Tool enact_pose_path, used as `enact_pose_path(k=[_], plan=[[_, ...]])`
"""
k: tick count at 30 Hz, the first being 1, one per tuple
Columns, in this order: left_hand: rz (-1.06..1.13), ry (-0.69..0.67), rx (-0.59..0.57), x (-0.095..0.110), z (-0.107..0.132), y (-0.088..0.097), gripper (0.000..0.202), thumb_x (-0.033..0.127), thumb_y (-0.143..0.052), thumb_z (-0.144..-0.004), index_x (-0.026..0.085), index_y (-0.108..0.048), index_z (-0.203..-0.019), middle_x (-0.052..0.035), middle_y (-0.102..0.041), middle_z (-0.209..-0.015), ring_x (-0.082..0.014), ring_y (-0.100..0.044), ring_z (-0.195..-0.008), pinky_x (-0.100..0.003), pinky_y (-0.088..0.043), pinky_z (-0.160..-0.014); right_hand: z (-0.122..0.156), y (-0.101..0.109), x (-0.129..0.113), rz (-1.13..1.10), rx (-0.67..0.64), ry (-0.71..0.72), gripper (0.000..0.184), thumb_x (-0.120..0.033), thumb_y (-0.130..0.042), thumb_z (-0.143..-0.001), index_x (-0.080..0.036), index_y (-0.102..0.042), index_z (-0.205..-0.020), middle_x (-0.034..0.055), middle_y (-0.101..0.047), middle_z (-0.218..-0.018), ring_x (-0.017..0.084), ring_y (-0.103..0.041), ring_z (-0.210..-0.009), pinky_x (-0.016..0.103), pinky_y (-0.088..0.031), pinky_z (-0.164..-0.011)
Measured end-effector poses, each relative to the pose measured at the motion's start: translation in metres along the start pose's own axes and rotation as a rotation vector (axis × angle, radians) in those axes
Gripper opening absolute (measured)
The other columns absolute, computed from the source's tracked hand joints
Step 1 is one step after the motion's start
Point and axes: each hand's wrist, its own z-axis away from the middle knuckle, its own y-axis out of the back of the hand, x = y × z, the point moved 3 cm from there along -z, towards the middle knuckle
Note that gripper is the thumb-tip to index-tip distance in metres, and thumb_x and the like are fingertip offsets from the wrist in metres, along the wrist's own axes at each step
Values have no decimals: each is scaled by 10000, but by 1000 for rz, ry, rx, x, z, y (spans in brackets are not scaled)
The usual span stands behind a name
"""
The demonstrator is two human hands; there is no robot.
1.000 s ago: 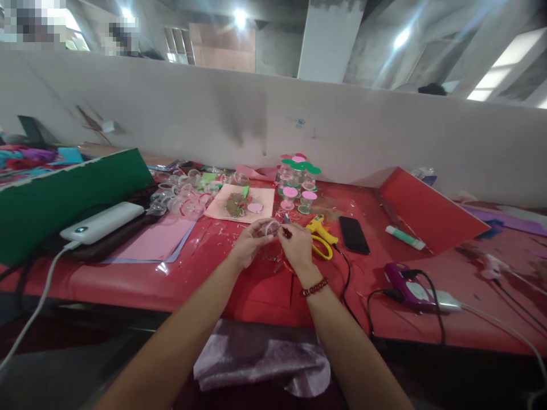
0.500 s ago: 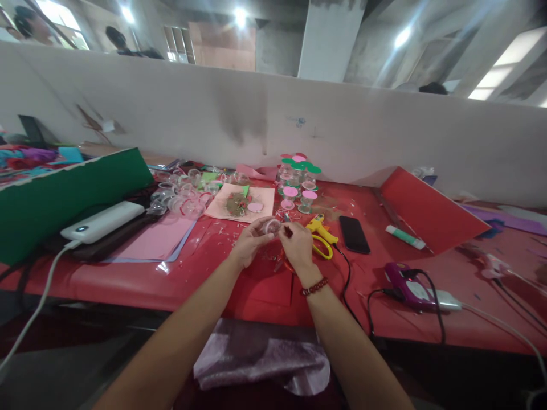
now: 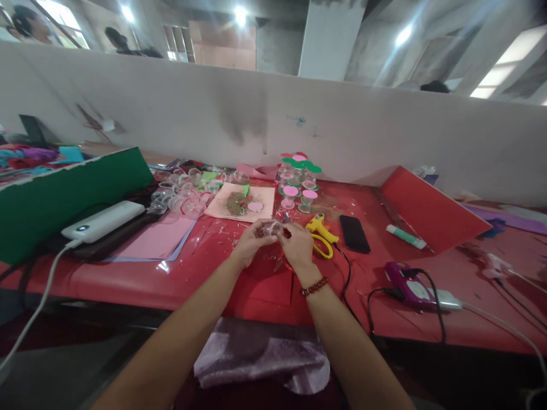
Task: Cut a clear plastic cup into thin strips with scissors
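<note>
My left hand is closed around a small clear plastic cup above the red table. At the cup's right side is my right hand, its fingers pinched at the rim; whatever sits between those fingertips is too small to make out. A yellow hot glue gun lies just right of my right hand, beside yellow-handled scissors. Behind my hands stand several joined clear cups topped with pink paper discs and green paper discs.
A glue-stained pink sheet and a pile of clear cups lie behind left. A phone, glue stick and purple power strip are on the right. Left stand a white power bank and a green board.
The cup has tilted slightly in my left hand, and my right fingers have shifted a little at its rim. The rest of the table looks the same.
</note>
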Motion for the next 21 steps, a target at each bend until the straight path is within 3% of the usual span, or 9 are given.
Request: enact_pose_path(k=[21], plan=[[51, 32, 44, 0, 0, 1, 495, 180, -847, -506, 181, -665, -966, -36, -690, -943, -154, -619, -851, -318, -457, -852, -1, -3, 2, -109, -15, -23, 133, -208, -544, -834, -203, -663, -775, 25, -665, -798, 151, -591, -750, 243, -411, -713]])
